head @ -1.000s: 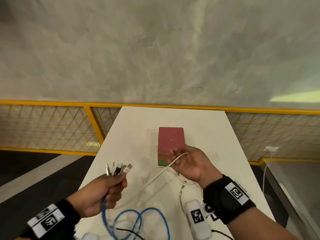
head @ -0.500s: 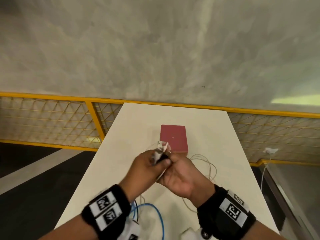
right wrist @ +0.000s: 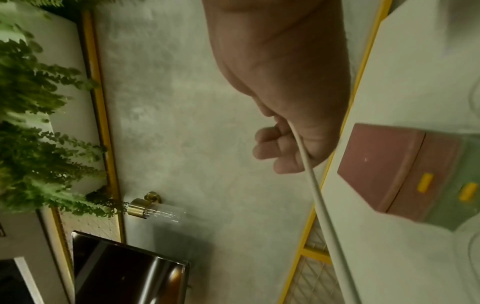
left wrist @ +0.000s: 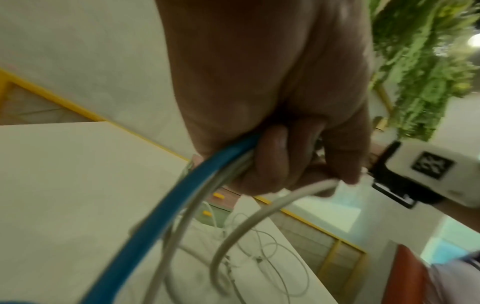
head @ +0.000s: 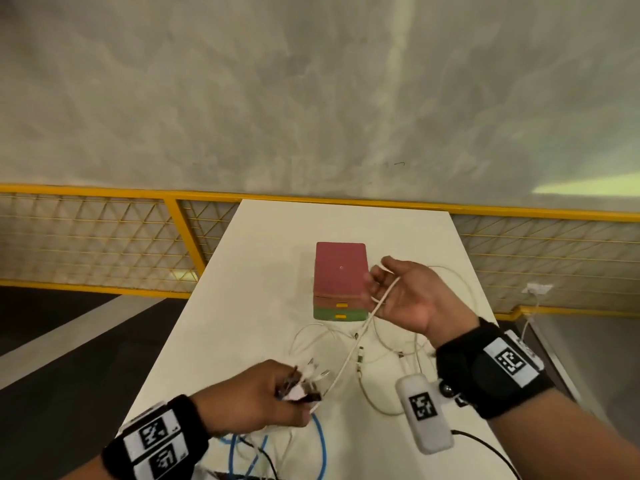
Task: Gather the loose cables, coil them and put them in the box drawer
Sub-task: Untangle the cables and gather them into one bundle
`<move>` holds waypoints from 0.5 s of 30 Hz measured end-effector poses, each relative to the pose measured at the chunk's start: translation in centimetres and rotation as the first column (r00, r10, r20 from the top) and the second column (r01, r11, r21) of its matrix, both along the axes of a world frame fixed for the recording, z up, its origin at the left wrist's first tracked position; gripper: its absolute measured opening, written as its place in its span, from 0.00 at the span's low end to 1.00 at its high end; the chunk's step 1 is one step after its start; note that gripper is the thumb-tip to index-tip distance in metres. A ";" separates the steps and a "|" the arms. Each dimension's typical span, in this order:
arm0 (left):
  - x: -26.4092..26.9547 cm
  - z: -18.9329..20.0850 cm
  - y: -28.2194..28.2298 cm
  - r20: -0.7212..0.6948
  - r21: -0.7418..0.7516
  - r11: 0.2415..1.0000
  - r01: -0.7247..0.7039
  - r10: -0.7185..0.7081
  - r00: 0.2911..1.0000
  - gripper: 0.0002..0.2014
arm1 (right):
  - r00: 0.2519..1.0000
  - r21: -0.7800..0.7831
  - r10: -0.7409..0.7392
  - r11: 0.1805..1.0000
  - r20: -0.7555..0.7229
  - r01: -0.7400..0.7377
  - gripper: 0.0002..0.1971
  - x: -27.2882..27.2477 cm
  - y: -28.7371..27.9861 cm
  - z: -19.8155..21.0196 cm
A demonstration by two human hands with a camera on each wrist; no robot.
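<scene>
One white cable (head: 349, 355) runs between both grips, above the table (head: 242, 306).

A smooth, matt white top is seen on the table (head: 263, 271). The box (head: 341, 268) at the centre of the head view is finished in matt pink, with a green lower drawer (head: 341, 315) and small yellow pulls; plastic is suggested, though the blur leaves it uncertain. The blue cable (left wrist: 166, 205) is sheathed in smooth, slightly glossy plastic, and the white cable (right wrist: 315, 193) in a duller, matt sheath. Rough, mottled grey plaster or concrete is shown on the wall (head: 311, 98). The railing (head: 183, 223) is painted glossy yellow over thin wire mesh.
</scene>
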State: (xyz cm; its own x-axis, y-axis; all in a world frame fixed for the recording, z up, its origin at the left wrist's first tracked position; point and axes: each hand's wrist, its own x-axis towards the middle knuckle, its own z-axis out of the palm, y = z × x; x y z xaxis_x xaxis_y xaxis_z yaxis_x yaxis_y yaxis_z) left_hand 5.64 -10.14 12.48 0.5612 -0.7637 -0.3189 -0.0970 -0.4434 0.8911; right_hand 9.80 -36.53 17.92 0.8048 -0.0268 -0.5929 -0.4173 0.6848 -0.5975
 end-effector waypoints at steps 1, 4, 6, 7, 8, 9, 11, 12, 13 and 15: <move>0.0 -0.1 0.6 -0.022 0.029 0.999 0.032 -0.032 0.999 0.16 | 0.998 -0.002 -0.055 0.999 -0.006 0.055 0.20 0.0 -0.8 0.0; 0.4 -0.5 1.9 -0.074 0.150 0.978 0.144 -0.134 0.988 0.13 | 0.977 0.007 -0.213 0.977 -0.007 0.214 0.19 0.1 -3.4 -0.2; 0.7 -0.7 2.4 -0.086 0.229 0.953 0.196 -0.181 0.980 0.09 | 0.952 0.007 -0.305 0.952 -0.004 0.305 0.17 0.1 -5.0 -0.2; 0.7 -0.7 2.5 -0.088 0.266 0.939 0.219 -0.203 0.975 0.06 | 0.942 0.013 -0.337 0.942 0.002 0.337 0.16 0.0 -5.7 -0.2; 0.8 -0.7 2.4 -0.068 0.291 0.932 0.216 -0.205 0.976 0.06 | 0.939 0.018 -0.343 0.939 0.013 0.343 0.16 -0.2 -6.2 -0.2; 1.0 -0.6 2.1 -0.021 0.292 0.939 0.181 -0.183 0.983 0.07 | 0.947 0.015 -0.321 0.947 0.019 0.320 0.17 -0.3 -6.4 -0.3; 1.5 -0.4 0.6 0.046 0.142 0.987 -0.081 0.075 0.996 0.06 | 0.973 -0.039 -0.229 0.973 0.008 0.229 0.16 -0.8 -5.6 -0.8; 1.8 0.0 -0.5 0.028 0.028 0.960 -0.280 0.279 0.960 0.03 | 0.984 -0.065 -0.180 0.982 -0.006 0.179 0.15 -1.1 -4.7 -1.2; 2.2 0.6 -1.8 -0.013 -0.089 0.893 -0.442 0.443 0.897 0.03 | 0.990 -0.081 -0.137 0.988 -0.020 0.135 0.14 -1.3 -3.4 -1.7; 2.9 1.5 -5.0 -0.060 -0.265 0.779 -0.568 0.575 0.816 0.05 | 0.997 -0.066 -0.071 0.995 -0.034 0.068 0.13 -1.8 -0.6 -2.6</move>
